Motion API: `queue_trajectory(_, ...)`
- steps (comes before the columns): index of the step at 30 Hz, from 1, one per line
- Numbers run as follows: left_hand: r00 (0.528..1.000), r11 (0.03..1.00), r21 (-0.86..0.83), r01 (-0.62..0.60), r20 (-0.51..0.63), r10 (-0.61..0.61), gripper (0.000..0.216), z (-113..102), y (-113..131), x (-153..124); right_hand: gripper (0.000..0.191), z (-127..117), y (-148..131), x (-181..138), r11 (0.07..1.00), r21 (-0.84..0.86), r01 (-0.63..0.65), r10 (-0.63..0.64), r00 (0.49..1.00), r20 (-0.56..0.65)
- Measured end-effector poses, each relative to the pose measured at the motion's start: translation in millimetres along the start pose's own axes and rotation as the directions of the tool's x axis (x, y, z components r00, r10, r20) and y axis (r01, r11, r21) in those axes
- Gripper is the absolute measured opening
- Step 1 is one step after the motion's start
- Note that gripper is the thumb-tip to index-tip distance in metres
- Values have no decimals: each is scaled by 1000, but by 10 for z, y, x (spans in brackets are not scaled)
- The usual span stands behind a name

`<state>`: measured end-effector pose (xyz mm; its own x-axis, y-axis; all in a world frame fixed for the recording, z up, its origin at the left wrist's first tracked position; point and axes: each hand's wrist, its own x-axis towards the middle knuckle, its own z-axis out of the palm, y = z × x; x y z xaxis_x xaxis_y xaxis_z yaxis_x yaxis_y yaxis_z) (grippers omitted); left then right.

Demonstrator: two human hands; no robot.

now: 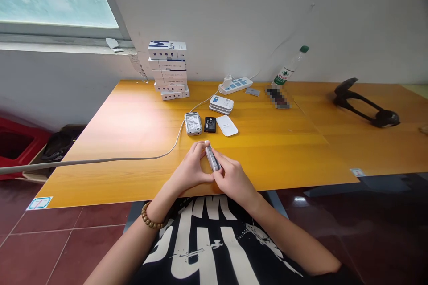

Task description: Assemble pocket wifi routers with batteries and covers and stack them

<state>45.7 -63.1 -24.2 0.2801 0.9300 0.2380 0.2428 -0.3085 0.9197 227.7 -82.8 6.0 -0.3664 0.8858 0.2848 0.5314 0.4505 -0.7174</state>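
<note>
My left hand (193, 164) and my right hand (232, 177) are both closed around a small white electronic device (212, 158), tilted with its narrow edge facing up. The fingers cover parts of it. Just beyond my hands lies a similar device (193, 124) with its inside showing a printed label. To the right of that are a black battery (210, 124) and a white back cover (227, 125) lying flat. Behind these sits a small stack of white devices or covers (221, 104).
White boxes (167, 71) are stacked at the back left of the wooden table (267, 156). A power strip (236, 85) with a white cable (133, 159), a water bottle (289, 69), a blurred dark object (278, 98), a grey card (252, 92) and a black stand-like item (364, 104) also lie there.
</note>
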Motion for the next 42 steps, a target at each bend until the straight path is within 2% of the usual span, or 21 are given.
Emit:
queue_trajectory(4,1000,999,42,2,-5,-2,78,-5,14,0,80,141,30,-64,997,-46,-60,56,995,-86)
queue_trajectory(6,1000,999,54,-2,-12,2,79,-14,12,-10,79,138,45,-73,996,-18,-89,88,993,-82)
queue_trajectory(8,1000,1000,10,-1,-10,1,80,-27,-2,-23,76,48,82,-53,993,74,-89,89,996,5)
queue_trajectory(11,999,987,-158,28,22,-24,86,-52,-29,-36,78,-184,199,16,971,222,-88,34,971,237)
queue_trajectory(13,996,962,-266,53,87,-31,89,-67,-42,-36,95,-318,289,66,952,286,-114,5,934,358)
queue_trajectory(15,988,935,-346,75,155,-22,90,-77,-51,-32,109,-385,350,104,930,337,-145,-6,913,408)
queue_trajectory(18,981,910,-402,103,191,-27,90,-83,-68,-30,109,-365,366,123,904,393,-169,5,924,383)
queue_trajectory(28,987,918,-383,103,155,-46,85,-95,-81,-51,102,-122,428,79,756,625,-196,23,961,274)
queue_trajectory(30,985,909,-401,111,169,-45,85,-115,-90,-47,100,-139,434,78,732,645,-222,38,957,287)
queue_trajectory(32,983,890,-440,117,179,-41,86,-152,-103,-41,99,-202,422,78,692,665,-281,46,936,348)
queue_trajectory(34,984,880,-459,125,170,-51,87,-196,-111,-37,97,-307,406,81,687,649,-327,53,913,404)
queue_trajectory(35,983,882,-451,137,172,-64,88,-214,-112,-38,95,-372,405,88,714,621,-324,65,913,402)
queue_trajectory(39,963,902,-378,208,244,-119,104,-238,-96,-55,85,-676,536,205,885,407,-224,134,962,238)
queue_trajectory(42,955,931,-301,205,272,-122,105,-231,-75,-69,80,-902,768,445,961,150,-233,202,959,198)
